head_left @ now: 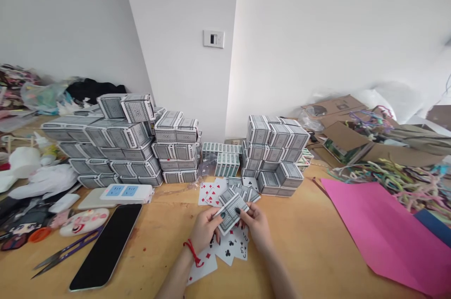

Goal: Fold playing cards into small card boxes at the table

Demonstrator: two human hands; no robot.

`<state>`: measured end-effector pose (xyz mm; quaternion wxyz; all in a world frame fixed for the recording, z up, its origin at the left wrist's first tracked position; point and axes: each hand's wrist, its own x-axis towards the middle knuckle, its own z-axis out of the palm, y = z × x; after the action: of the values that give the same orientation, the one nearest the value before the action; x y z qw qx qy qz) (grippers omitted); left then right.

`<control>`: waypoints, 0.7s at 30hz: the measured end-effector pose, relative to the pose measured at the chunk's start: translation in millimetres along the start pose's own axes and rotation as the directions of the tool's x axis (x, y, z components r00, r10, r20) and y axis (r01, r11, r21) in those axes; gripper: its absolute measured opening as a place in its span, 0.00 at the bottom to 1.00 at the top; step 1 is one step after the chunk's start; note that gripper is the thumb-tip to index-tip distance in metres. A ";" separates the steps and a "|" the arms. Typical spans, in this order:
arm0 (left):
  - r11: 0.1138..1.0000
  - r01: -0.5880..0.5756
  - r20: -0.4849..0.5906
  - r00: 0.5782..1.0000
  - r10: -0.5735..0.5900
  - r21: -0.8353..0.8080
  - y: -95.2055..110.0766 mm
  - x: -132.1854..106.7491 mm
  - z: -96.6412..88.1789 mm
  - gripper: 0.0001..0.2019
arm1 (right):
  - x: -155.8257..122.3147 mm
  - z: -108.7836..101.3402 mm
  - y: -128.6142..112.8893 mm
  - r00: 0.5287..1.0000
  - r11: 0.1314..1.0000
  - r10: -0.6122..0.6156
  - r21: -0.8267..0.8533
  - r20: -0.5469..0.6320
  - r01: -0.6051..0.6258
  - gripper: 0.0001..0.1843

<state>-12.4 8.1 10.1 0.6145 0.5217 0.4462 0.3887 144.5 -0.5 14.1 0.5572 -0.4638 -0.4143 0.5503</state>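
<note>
Both of my hands grip playing cards (230, 214), backs up, above the wooden table. My left hand (205, 229), with a red cord at its wrist, pinches the left edge. On the other side, my right hand (254, 225) has its thumb on top near the upper right corner. How many cards are held I cannot tell. Face-up cards (229, 253) lie spread beneath the hands, partly hidden by them. Just behind, loose cards (211, 192) lie in a pile, some face up and some back up.
Stacked blocks made of cards stand behind at left (116, 149) and right (273, 153). A phone (105, 247), scissors (66, 251) and a power strip (128, 193) lie at left. Pink paper (384, 238), coloured pipe cleaners (380, 181) and a cardboard box (380, 153) are at right.
</note>
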 end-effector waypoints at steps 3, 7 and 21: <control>0.998 -0.042 0.058 0.998 0.039 0.051 6.2 -5.6 -0.5 0.11 | -0.2 0.6 -2.4 0.997 0.999 -0.007 0.049 -0.075 0.010 0.18; 0.990 -0.108 0.074 0.992 0.101 0.087 12.0 -9.6 -0.7 0.15 | -1.6 2.8 -5.7 0.995 1.000 -0.010 0.010 -0.097 0.011 0.21; 0.977 -0.097 -0.374 0.927 0.019 -0.190 8.9 1.2 -2.2 0.15 | 4.0 -7.0 14.3 0.886 0.735 -0.424 -0.643 -0.187 0.215 0.18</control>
<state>-14.2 11.3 18.6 0.5580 0.3859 0.4958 0.5421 148.2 2.5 -1.6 0.5260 -0.6209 -0.5459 0.1996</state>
